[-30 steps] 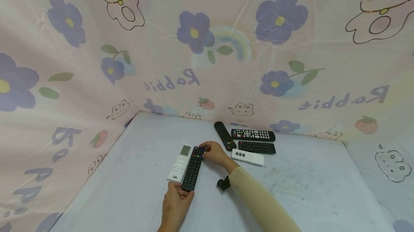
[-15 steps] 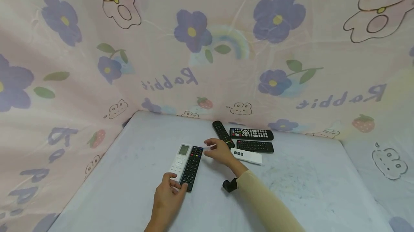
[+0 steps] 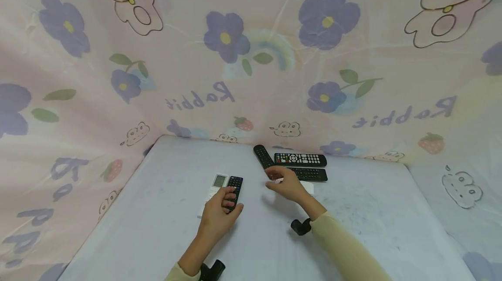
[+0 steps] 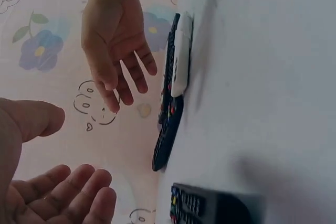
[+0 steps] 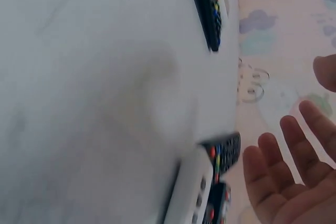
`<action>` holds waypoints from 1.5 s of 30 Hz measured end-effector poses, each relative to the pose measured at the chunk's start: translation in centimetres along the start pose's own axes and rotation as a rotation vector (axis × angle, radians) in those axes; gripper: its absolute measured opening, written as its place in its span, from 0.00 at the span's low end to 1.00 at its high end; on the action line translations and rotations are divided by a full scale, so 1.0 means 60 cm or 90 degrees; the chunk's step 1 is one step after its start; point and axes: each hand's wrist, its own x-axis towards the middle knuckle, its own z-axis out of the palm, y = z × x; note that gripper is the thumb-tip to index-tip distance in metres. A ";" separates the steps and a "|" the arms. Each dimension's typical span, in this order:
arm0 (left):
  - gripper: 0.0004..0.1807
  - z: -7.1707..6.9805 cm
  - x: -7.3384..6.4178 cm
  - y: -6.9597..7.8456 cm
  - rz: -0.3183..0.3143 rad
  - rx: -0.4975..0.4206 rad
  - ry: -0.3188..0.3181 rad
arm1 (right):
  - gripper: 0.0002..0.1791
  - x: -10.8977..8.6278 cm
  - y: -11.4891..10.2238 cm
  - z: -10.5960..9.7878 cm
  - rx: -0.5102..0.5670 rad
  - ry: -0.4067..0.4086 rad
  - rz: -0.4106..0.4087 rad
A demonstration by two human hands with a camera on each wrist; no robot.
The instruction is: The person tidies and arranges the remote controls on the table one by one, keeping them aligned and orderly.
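A white remote control with a small screen (image 3: 219,181) and a black remote control (image 3: 237,183) lie side by side on the table. Raised over their lower ends, my left hand (image 3: 215,215) hides part of both; its fingers are loosely bent with nothing between them. To the right, my right hand (image 3: 288,185) hovers with relaxed, spread fingers and no object in its grasp. It covers much of a smaller white remote control (image 3: 308,187), whose row of dark buttons shows in the right wrist view. Both hands appear above the table surface in the wrist views.
Behind the right hand lie a slanted black remote (image 3: 262,154), a black remote with white buttons (image 3: 300,159) and another black remote (image 3: 313,174). A cloth with flowers and rabbits (image 3: 274,98) hangs along the table's back and left edges. Black wrist cameras (image 3: 301,227) stick out from the wrists.
My right hand has let go of the black remote's top end and moved right, over the smaller white remote. My left hand has left the pair's bottom ends and risen over them.
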 end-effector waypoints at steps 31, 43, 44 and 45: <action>0.28 0.188 0.120 0.022 -0.106 -0.037 -0.126 | 0.26 -0.087 0.125 -0.118 -0.164 0.070 0.155; 0.26 0.218 0.137 0.001 -0.121 0.003 -0.119 | 0.29 -0.087 0.145 -0.120 -0.147 0.062 0.176; 0.25 0.219 0.138 0.000 -0.121 0.002 -0.120 | 0.29 -0.087 0.147 -0.119 -0.144 0.063 0.182; 0.25 0.221 0.139 -0.001 -0.117 0.000 -0.119 | 0.29 -0.087 0.148 -0.120 -0.141 0.062 0.185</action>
